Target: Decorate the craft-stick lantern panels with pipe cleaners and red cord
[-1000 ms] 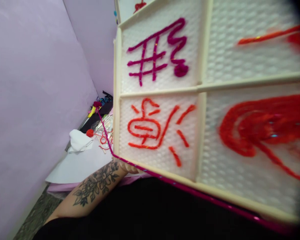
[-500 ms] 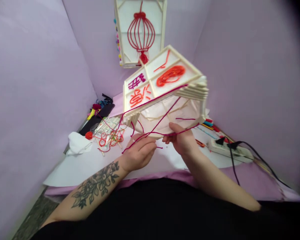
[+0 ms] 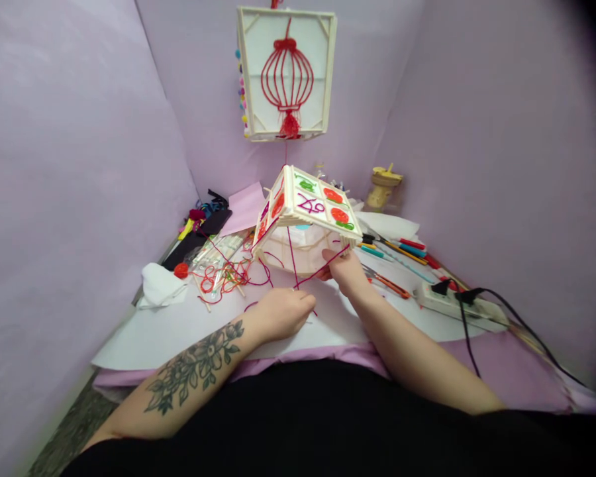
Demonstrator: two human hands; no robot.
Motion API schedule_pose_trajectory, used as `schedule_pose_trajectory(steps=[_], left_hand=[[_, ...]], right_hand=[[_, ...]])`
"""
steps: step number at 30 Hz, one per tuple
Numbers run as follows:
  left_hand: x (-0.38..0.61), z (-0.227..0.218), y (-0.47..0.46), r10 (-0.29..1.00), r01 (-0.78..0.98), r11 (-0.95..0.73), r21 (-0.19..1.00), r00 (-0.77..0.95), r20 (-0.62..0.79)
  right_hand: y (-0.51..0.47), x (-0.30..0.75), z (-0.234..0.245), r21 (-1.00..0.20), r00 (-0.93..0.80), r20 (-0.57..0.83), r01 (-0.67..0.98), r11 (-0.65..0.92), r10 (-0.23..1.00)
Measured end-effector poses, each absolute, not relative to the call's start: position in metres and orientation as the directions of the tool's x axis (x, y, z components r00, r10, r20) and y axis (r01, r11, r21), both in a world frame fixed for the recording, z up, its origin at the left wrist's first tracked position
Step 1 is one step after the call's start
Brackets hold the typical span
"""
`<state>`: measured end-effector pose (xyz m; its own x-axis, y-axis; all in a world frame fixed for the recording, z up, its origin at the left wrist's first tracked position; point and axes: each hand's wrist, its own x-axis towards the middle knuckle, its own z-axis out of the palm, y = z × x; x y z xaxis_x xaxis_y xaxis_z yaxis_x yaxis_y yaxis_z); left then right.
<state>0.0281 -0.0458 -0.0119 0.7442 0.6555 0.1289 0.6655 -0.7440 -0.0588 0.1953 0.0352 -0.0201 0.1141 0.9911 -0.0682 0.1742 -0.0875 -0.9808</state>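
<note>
A paper lantern [image 3: 302,212] with a pale stick frame lies tilted over the table, its open end towards me. Red, green and purple yarn shapes decorate its panels. My right hand [image 3: 342,268] grips the lantern's lower right edge, thumb on top. My left hand [image 3: 289,311] is closed in front of the opening, pinching the purple yarn [image 3: 292,248] that runs taut from the lantern. Another strand slants from the right corner towards the same hand. The tips of the left fingers are partly hidden.
A larger lantern [image 3: 288,73] hangs at the back. On the left lie tangled orange yarn [image 3: 218,278], a white cloth [image 3: 161,286] and a pink sheet [image 3: 243,209]. At right are pens [image 3: 412,248], a cutter [image 3: 393,286], a power strip [image 3: 457,305] with cables and a yellow-lidded cup [image 3: 383,185].
The lantern has been lowered and turned, so a different decorated panel faces up. My left hand has come away from its edge, drawing the purple yarn towards me.
</note>
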Motion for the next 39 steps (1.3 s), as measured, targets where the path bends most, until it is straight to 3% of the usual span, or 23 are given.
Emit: schedule_pose_trajectory(steps=[4, 13, 20, 27, 30, 33, 36, 39], left_hand=[[0.031, -0.012, -0.049, 0.652, 0.653, -0.757, -0.034, 0.757, 0.034], [0.032, -0.009, -0.051, 0.629, 0.629, -0.776, -0.05, 0.777, 0.015], [0.032, -0.009, -0.051, 0.6, 0.6, -0.798, -0.051, 0.8, 0.02], [0.028, -0.013, -0.048, 0.558, 0.562, -0.826, -0.051, 0.827, 0.074], [0.022, -0.008, -0.048, 0.509, 0.519, -0.854, -0.018, 0.843, 0.174], [0.014, 0.002, -0.051, 0.433, 0.419, -0.899, 0.128, 0.806, 0.405], [0.005, 0.013, -0.055, 0.428, 0.314, -0.903, 0.293, 0.595, 0.681], [-0.007, 0.017, -0.054, 0.496, 0.252, -0.865, 0.434, 0.292, 0.818]], right_hand=[[0.037, 0.193, -0.024, -0.951, 0.126, -0.031, 0.3, -0.068, 0.992], [0.034, 0.188, -0.017, -0.886, 0.073, 0.001, 0.463, -0.033, 0.997], [0.038, 0.183, -0.015, -0.726, -0.021, 0.121, 0.68, 0.103, 0.992], [0.021, 0.193, -0.016, -0.699, -0.139, 0.16, 0.683, 0.212, 0.977], [0.007, 0.204, -0.019, -0.762, -0.077, 0.22, 0.608, 0.221, 0.972], [-0.01, 0.211, -0.016, -0.81, -0.064, 0.298, 0.51, 0.288, 0.952], [-0.024, 0.207, -0.01, -0.806, -0.204, 0.309, 0.463, 0.37, 0.929], [-0.03, 0.197, -0.01, -0.792, -0.32, 0.311, 0.433, 0.43, 0.895]])
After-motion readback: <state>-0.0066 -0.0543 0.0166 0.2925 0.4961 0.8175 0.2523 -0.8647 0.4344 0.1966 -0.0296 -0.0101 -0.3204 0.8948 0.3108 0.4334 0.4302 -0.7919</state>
